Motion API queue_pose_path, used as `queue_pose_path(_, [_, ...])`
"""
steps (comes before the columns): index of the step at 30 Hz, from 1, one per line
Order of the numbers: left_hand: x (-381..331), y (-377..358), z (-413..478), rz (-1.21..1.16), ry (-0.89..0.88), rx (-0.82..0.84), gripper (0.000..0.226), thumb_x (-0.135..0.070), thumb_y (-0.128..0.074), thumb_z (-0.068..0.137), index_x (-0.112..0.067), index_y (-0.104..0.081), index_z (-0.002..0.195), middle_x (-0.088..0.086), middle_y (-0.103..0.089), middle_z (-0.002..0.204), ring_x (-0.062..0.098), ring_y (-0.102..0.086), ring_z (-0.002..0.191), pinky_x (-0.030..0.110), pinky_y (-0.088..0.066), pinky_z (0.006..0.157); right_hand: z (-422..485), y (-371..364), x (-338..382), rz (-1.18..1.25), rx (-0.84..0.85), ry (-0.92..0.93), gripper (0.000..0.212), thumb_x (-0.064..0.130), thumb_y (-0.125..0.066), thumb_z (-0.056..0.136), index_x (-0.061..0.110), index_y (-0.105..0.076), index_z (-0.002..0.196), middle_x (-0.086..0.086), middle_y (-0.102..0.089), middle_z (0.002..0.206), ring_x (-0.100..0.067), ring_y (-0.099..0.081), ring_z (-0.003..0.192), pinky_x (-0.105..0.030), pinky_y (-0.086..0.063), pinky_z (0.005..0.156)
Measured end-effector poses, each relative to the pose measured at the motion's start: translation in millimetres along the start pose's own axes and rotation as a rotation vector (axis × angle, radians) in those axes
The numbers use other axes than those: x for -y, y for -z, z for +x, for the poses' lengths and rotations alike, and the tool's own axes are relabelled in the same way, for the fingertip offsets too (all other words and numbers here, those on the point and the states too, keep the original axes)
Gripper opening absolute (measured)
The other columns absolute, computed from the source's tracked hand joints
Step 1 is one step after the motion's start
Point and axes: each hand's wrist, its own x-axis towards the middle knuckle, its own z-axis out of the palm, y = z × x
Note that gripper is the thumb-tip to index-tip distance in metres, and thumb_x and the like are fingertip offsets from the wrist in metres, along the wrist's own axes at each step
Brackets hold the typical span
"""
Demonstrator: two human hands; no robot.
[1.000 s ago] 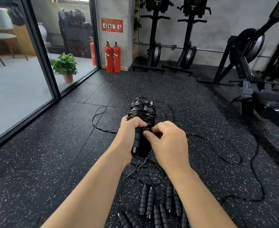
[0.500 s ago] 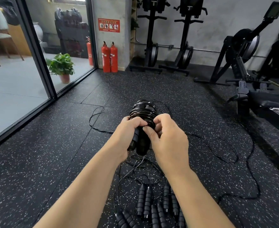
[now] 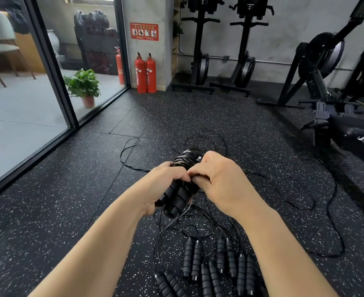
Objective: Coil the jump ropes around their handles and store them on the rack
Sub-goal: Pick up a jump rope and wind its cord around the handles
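Left hand: your left hand point(image 3: 165, 185) is curled round a pair of black foam handles point(image 3: 178, 199), gripping them side by side with their butt ends pointing back toward you.
Right hand: your right hand point(image 3: 221, 181) has its fingers bent in against the far part of the same bundle, thumb and fingertips meeting your left thumb; it seems to pinch the cord there, but the exact hold is hidden.
Coil: shiny black cord point(image 3: 186, 159) is wound in tight turns round the far end of the held handles, just beyond your knuckles.
Loose cord: a thin black rope point(image 3: 301, 196) trails over the speckled floor point(image 3: 54, 211) to the right and far left of your hands in open loops.
Waiting ropes: more handle pairs point(image 3: 217, 266) lie on the floor near you, between your forearms, their cords tangled above them.
Surroundings: two red fire extinguishers point(image 3: 145, 73) stand by the far pillar, a potted plant point(image 3: 84, 86) behind the glass at left, and exercise machines point(image 3: 221, 46) along the far wall and at right.
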Motion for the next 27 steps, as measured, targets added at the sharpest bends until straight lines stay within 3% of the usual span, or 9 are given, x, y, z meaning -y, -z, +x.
queue_pose_path(4, [-0.9,-1.8,-4.0,0.004,-0.015,0.014,0.047,-0.014,-0.067,0.055,-0.011,-0.055,0.100,0.015,-0.065,0.075,0.030,-0.061,0.065,0.043,-0.050,0.073,-2.3,-4.8,5.6,-0.068,-0.071,0.006,0.007,0.017,-0.059,0.090,0.020,-0.065,0.091,0.007,-0.048,0.091,-0.015,-0.054,0.080,-0.041,-0.048,0.070])
queue_pose_path(8, [-5.4,-2.8,-5.0,-0.024,-0.041,0.061,0.054,-0.003,-0.061,0.056,-0.007,-0.050,0.109,0.013,-0.060,0.072,0.024,-0.060,0.053,0.030,-0.050,0.053,-6.0,-5.3,7.6,0.009,-0.225,-0.086,0.004,0.020,-0.057,0.092,0.020,-0.061,0.095,0.010,-0.049,0.095,-0.015,-0.055,0.079,-0.039,-0.048,0.071])
queue_pose_path(12, [-8.4,-8.6,-5.3,-0.044,-0.038,0.090,0.055,0.002,-0.060,0.057,-0.007,-0.047,0.110,0.016,-0.059,0.078,0.029,-0.062,0.062,0.030,-0.050,0.054,-7.7,-2.6,7.6,0.006,-0.283,-0.136,0.004,0.018,-0.055,0.094,0.020,-0.059,0.095,0.008,-0.055,0.097,-0.018,-0.057,0.081,-0.042,-0.049,0.075])
queue_pose_path(17, [-10.5,-11.6,-7.9,-0.073,-0.007,0.085,0.032,0.010,-0.051,0.080,-0.008,-0.045,0.105,0.014,-0.054,0.074,0.022,-0.057,0.051,0.021,-0.042,0.040,-9.8,-1.1,9.9,-0.016,-0.297,-0.173,0.006,0.019,-0.051,0.096,0.020,-0.056,0.097,0.003,-0.059,0.095,-0.021,-0.057,0.082,-0.041,-0.048,0.074])
queue_pose_path(20, [-9.6,-15.3,-8.1,-0.154,-0.024,0.102,0.030,-0.003,-0.066,0.083,-0.009,-0.048,0.106,0.005,-0.061,0.063,0.018,-0.060,0.048,0.029,-0.051,0.058,-9.1,1.7,11.0,-0.039,-0.277,-0.176,0.007,0.020,-0.049,0.097,0.020,-0.055,0.100,0.002,-0.061,0.088,-0.022,-0.058,0.080,-0.039,-0.047,0.070])
queue_pose_path(23, [-7.5,-15.0,-5.0,-0.200,-0.018,0.124,0.037,-0.024,-0.073,0.084,-0.009,-0.049,0.109,0.002,-0.064,0.068,0.017,-0.062,0.053,0.038,-0.054,0.076,-8.1,5.7,9.9,-0.088,-0.258,-0.129,0.006,0.021,-0.050,0.097,0.020,-0.055,0.100,0.002,-0.062,0.084,-0.024,-0.058,0.076,-0.039,-0.046,0.066])
queue_pose_path(25, [-7.1,-13.6,-3.3,-0.202,-0.003,0.132,0.041,-0.026,-0.074,0.084,-0.009,-0.050,0.112,0.004,-0.064,0.072,0.019,-0.064,0.056,0.040,-0.055,0.079,-8.1,6.0,10.2,-0.123,-0.269,-0.101,0.006,0.021,-0.050,0.097,0.019,-0.055,0.100,0.001,-0.063,0.083,-0.025,-0.058,0.074,-0.037,-0.045,0.063])
queue_pose_path(27, [-8.5,-12.6,-2.7,-0.205,0.003,0.132,0.044,-0.024,-0.073,0.081,-0.008,-0.050,0.115,0.008,-0.066,0.079,0.022,-0.065,0.060,0.036,-0.057,0.071,-8.7,5.3,10.1,-0.128,-0.290,-0.089,0.006,0.021,-0.051,0.097,0.018,-0.055,0.100,0.001,-0.060,0.079,-0.026,-0.057,0.071,-0.037,-0.044,0.060])
